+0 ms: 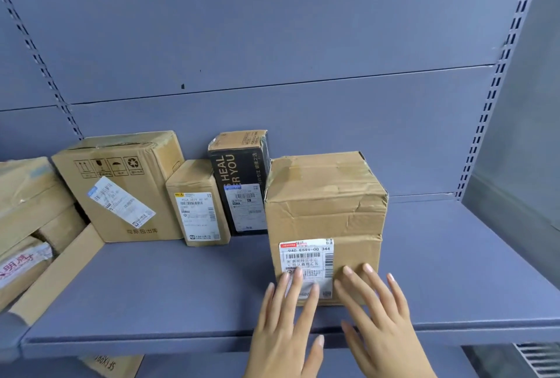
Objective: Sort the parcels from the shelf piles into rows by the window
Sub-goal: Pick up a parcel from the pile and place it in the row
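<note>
We have both hands flat and open against the front of the crumpled brown parcel [325,220], left hand [285,323] over its label [306,265], right hand [385,317] beside it, gripping nothing yet; we judge this steadies it for lifting. It stands near the shelf [181,295] front, the other parcels [121,186] ranged behind, all taped shut, contents unseen

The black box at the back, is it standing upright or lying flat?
Upright: the black box stands on end, taller than wide, on the shelf.
</note>
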A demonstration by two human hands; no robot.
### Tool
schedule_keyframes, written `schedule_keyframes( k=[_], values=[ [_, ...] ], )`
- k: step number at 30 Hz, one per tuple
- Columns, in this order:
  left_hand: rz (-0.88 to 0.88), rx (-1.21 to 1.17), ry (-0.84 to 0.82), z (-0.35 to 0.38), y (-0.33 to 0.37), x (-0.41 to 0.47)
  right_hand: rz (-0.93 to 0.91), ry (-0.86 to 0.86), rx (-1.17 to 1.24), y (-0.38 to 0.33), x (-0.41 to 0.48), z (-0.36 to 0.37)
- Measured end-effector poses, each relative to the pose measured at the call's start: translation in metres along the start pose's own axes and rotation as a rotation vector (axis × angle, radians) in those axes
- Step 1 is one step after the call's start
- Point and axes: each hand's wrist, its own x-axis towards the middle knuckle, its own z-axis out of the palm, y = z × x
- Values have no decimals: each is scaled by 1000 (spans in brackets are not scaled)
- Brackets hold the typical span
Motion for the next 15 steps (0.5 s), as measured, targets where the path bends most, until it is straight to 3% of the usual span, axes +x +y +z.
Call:
schedule_keyframes(
  k=[10,15],
  values=[
    [-20,48,-96,12,-24,46,128,-225,142,11,29,16],
    [-60,38,-149,17,-41,84,216,-419,147,26,64,38]
  ],
)
